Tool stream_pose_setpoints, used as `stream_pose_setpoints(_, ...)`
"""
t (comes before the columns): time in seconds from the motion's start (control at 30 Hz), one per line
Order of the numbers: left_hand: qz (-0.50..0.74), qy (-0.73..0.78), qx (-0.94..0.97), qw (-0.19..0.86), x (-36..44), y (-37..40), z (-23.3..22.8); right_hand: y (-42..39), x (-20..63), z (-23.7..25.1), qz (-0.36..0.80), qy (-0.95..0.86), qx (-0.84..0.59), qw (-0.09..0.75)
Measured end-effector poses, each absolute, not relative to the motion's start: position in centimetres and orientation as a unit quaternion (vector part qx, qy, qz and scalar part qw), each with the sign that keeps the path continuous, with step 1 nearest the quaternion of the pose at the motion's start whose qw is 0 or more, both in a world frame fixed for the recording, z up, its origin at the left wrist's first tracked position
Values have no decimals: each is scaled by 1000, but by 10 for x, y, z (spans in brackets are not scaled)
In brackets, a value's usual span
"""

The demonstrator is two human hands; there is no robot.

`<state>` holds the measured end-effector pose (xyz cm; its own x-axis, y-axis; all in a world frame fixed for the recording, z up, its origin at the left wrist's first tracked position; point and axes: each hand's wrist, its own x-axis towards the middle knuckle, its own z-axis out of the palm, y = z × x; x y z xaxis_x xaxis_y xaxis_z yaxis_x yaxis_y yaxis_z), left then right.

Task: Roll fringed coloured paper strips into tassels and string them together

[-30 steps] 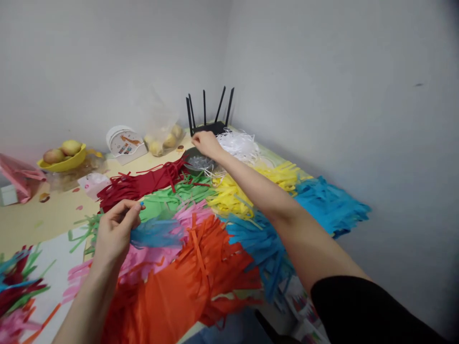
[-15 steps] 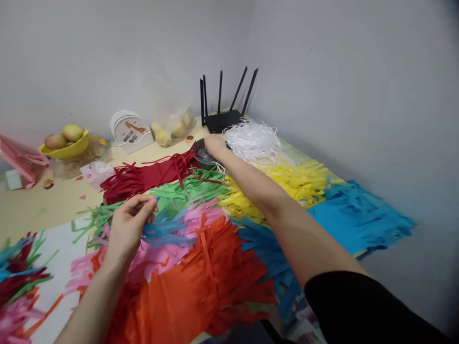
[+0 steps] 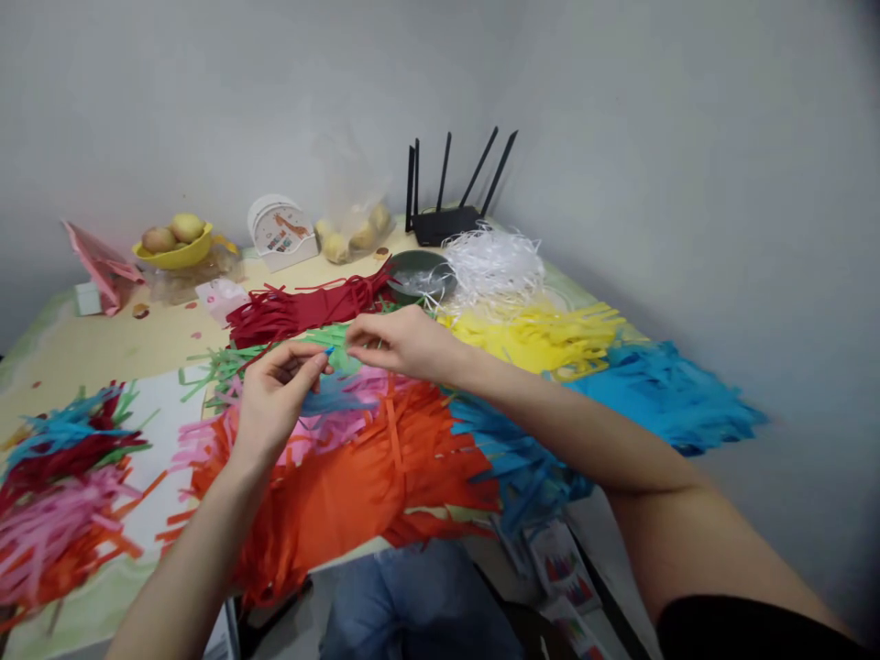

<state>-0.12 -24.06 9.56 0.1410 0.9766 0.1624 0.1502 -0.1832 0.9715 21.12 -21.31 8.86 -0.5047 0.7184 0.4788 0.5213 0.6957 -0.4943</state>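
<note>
My left hand [image 3: 275, 394] is closed in a pinch around the twisted top of a blue paper tassel [image 3: 336, 396], whose fringe hangs over pink paper. Close beside it on the right, my right hand [image 3: 416, 344] has thumb and fingers pinched together; whatever they hold is too small to make out. Beyond the right hand stands a dark green bowl [image 3: 440, 291] with clear small contents. Under and around both hands lie fringed sheets: orange paper [image 3: 336, 490], green paper [image 3: 323, 341], red paper [image 3: 309, 310], yellow paper [image 3: 529, 346] and blue paper [image 3: 639, 399].
White string [image 3: 495, 266] is heaped beside the bowl, before a black router [image 3: 446, 225]. A yellow fruit bowl [image 3: 175, 259], a giraffe-printed holder [image 3: 285, 234] and a bag of yellow fruit [image 3: 354, 236] line the back. Multicoloured tassels [image 3: 69, 486] lie at left on white paper [image 3: 161, 440].
My right hand has come out of the green bowl and moved toward me, near my left hand. My left hand still pinches the blue tassel. The view has shifted slightly left.
</note>
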Motion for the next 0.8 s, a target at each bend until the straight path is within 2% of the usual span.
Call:
stream_pose_setpoints(0.13, 455, 462, 648, 400, -8, -272, 107, -256, 192, 103, 200, -844, -318, 383)
stream_pose_setpoints(0.3, 453, 460, 700, 305, -19, -308, 113, -284, 181, 113, 396, -764, -292, 418)
stream_pose_setpoints(0.37, 462, 465, 700, 284, -22, -318, 112, -293, 174, 114, 427, -746, -287, 422)
stream_pose_setpoints(0.43, 491, 466, 670, 305, -24, -327, 110, -300, 166, 113, 433, -736, -285, 435)
stream_pose_setpoints(0.53, 538, 443, 601, 391, -29, -336, 108, -308, 154, 108, 473, -697, -284, 458)
stream_pose_setpoints(0.63, 527, 418, 581, 459, -35, -345, 106, -315, 144, 103, 515, -647, -284, 485)
stream_pose_setpoints(0.8, 541, 427, 586, 426, -39, -362, 102, -324, 139, 106, 497, -685, -278, 455)
